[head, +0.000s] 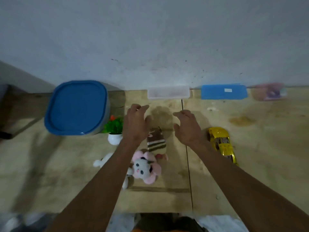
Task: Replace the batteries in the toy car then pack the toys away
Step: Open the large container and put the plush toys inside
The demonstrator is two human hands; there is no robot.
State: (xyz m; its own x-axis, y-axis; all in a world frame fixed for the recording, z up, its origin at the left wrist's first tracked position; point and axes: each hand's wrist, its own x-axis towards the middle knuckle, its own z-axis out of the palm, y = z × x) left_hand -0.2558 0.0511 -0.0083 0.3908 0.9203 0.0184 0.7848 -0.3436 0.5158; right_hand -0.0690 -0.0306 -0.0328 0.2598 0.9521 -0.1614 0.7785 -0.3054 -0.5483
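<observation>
A yellow toy car (222,144) lies on the wooden table (250,156), just right of my right forearm. A pink and grey plush mouse (145,168) and a brown striped plush toy (156,143) lie between my arms. My left hand (136,123) and my right hand (188,126) both hover over the table with fingers spread and relaxed, holding nothing. They are stretched toward a clear plastic box (168,92) standing against the wall. A white soft toy (102,160) is partly hidden under my left forearm.
A large container with a blue lid (76,107) stands at the back left, with a small potted plant (114,131) beside it. A blue lid (224,92) and a blurred pinkish packet (269,91) lie by the wall at the right.
</observation>
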